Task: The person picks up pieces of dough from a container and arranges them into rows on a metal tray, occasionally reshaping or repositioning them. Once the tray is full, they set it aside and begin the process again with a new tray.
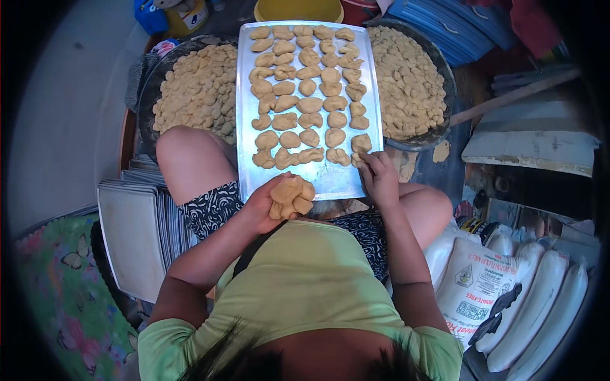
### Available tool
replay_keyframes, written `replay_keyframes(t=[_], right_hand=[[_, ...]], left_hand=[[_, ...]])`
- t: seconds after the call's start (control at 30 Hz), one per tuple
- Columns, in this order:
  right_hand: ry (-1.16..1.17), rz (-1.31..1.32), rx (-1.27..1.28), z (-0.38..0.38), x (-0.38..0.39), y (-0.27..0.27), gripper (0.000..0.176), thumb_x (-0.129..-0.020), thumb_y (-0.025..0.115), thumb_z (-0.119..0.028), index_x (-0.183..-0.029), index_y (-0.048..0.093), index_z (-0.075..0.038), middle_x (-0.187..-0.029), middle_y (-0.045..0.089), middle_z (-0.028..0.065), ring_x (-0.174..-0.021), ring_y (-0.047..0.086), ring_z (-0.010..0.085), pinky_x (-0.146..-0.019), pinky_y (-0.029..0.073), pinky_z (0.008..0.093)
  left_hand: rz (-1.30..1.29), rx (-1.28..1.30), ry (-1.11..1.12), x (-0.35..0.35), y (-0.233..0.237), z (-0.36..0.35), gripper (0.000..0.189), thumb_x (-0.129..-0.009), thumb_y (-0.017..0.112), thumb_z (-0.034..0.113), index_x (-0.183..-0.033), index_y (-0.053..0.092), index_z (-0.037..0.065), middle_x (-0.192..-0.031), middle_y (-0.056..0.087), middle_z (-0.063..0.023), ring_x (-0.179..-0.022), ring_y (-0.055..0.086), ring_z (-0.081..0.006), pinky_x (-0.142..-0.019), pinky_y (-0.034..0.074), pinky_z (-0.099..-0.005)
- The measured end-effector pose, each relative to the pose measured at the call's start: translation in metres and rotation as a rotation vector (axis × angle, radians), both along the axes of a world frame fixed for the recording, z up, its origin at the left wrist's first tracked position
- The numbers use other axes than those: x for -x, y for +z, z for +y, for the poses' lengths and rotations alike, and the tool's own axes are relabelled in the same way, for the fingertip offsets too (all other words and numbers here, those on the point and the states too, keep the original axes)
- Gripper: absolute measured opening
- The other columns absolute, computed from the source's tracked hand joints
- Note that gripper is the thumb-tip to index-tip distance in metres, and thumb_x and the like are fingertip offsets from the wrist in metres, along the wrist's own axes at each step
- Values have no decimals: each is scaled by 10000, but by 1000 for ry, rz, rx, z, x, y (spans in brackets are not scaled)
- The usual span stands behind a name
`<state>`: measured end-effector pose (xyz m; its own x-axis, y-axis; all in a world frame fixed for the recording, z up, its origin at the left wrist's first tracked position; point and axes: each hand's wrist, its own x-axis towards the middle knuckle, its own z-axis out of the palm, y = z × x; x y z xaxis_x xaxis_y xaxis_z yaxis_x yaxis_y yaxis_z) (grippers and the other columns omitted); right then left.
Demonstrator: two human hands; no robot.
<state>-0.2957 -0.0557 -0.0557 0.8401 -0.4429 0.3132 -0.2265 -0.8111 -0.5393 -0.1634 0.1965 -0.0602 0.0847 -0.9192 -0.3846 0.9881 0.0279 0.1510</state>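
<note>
A metal tray (246,130) lies across my lap with several rows of tan dough pieces (309,105) on it. My left hand (267,202) is closed around a clump of dough pieces (292,195), held beside the tray's near edge. Over at the near right part of the tray, my right hand (376,174) has its fingertips on a dough piece (358,159) at the end of the right column. Its fingers are pressed together on that piece. Both palms are out of sight.
Large dark tubs of dough pieces stand at the left (197,86) and right (406,82). A wooden pole (515,95) slants beside the right tub. Stacked trays (133,235) are at left, flour sacks (476,286) at right, and a yellow tub (298,9) beyond the tray.
</note>
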Motion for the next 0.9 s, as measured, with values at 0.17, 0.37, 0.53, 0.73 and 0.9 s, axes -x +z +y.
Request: replay_keyframes(t=[0.17, 0.37, 0.53, 0.73, 0.9], right_hand=[[123, -32, 1, -13, 2, -7, 197, -786, 718, -66, -963, 636, -39, -904, 627, 138, -843, 609, 323, -724, 492, 378], [88, -8, 115, -14, -10, -3, 204, -754, 728, -91, -928, 631, -50, -952, 610, 124, -893, 579, 328, -804, 461, 428], [419, -40, -438, 65, -25, 68, 375, -732, 751, -136, -1080, 637, -58, -1099, 561, 133, -1045, 544, 304, -871, 459, 415], [201, 47, -1541, 91, -64, 60, 254, -853, 700, -141, -1071, 614, -42, -930, 650, 79, -866, 628, 190, -730, 505, 329], [369, -202, -403, 103, -69, 30, 198, -821, 712, -126, -980, 638, -34, -926, 648, 92, -857, 618, 256, -732, 493, 332]], left_hand=[[11, -69, 35, -2, 4, 2, 337, -981, 469, 397, -1152, 547, 117, -1072, 632, -83, -892, 644, -203, -556, 520, -305], [-62, -110, 25, -1, 8, -1, 365, -997, 432, 424, -1143, 547, 110, -1031, 632, -68, -861, 642, -172, -564, 527, -287], [-115, -71, 15, 2, 7, -2, 355, -998, 442, 410, -1159, 545, 111, -1046, 632, -56, -891, 640, -167, -608, 538, -296], [-55, -86, 84, 0, 6, 17, 345, -976, 502, 397, -1154, 558, 107, -1038, 646, -85, -883, 655, -196, -607, 532, -295], [54, -27, 239, -7, -3, 59, 314, -934, 520, 390, -1079, 576, 117, -1051, 638, -106, -903, 644, -272, -576, 522, -338]])
